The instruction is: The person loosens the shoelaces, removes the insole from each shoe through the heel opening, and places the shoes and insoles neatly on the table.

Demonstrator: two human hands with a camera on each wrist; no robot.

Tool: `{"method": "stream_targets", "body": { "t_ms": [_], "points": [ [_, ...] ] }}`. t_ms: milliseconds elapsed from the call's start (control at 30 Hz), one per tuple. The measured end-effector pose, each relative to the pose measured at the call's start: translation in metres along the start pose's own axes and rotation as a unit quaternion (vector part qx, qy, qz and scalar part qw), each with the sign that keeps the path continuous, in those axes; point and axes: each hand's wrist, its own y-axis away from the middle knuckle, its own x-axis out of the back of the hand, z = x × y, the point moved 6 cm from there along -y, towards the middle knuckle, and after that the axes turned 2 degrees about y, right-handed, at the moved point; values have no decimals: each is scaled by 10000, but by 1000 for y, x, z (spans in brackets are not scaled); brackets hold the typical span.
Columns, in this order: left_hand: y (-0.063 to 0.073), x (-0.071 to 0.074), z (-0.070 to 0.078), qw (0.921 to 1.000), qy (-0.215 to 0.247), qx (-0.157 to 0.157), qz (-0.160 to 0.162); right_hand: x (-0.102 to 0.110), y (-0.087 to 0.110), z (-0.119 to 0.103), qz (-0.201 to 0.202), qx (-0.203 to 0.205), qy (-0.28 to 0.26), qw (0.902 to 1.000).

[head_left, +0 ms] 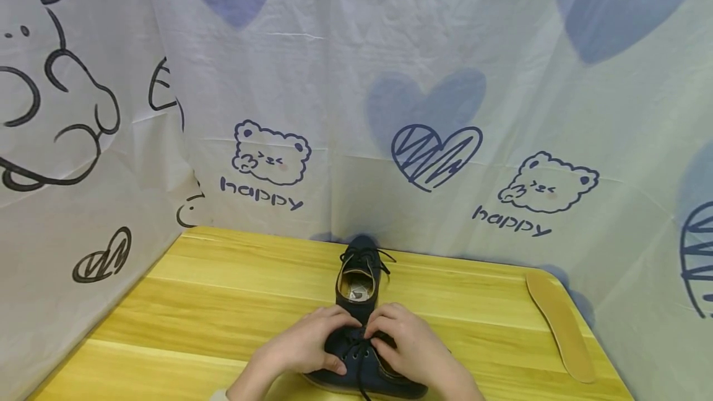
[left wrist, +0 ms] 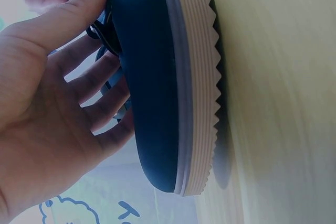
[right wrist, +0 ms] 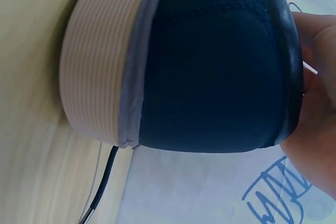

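A dark blue lace-up shoe (head_left: pixel 345 382) with a pale ridged sole sits on the table, toe to the left. My left hand (head_left: pixel 303 342) holds its front part, thumb on the near side and fingers on the far side. The left wrist view shows that thumb up by the laces and the other fingers spread behind the shoe (left wrist: pixel 152 87). At the shoe's opening, my right hand (head_left: pixel 409 342) pinches the black shoelace (head_left: pixel 361 370) between thumb and fingers. From the right wrist, the heel (right wrist: pixel 215 77) hides most of the fingertips.
Right behind stands a second dark shoe (head_left: pixel 362 311), toe pointing away, its laces loose at the side. A tan insole (head_left: pixel 559 327) lies by the right edge of the wooden table (head_left: pixel 223 302). Printed white cloth (head_left: pixel 356 110) hangs along the back and sides.
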Motion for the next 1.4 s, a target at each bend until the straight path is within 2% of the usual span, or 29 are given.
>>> {"method": "stream_targets", "body": {
  "t_ms": [167,433,633,833,1033,1100,1233,1400],
  "points": [
    [0,0,-1,10000,-6,-2,-6,1,1,0,118,34,47,9999],
    [0,-1,1,10000,11,2,20,5,2,3,734,85,-143,9972],
    [0,0,2,10000,-22,12,66,8,3,13,1159,-401,-322,9919],
    [0,-1,3,9999,-68,34,98,12,4,24,1559,-955,-438,9822],
    [0,-1,2,9999,-81,44,68,11,7,38,1471,-1990,-577,9672],
    [0,-1,3,9999,-80,47,62,10,8,40,1372,-2197,-534,9644],
    [0,-1,3,9999,-69,46,65,9,8,43,1242,-2331,-494,9632],
    [0,-1,3,9999,-75,47,65,9,8,42,1299,-2283,-637,9628]
  ]
}}
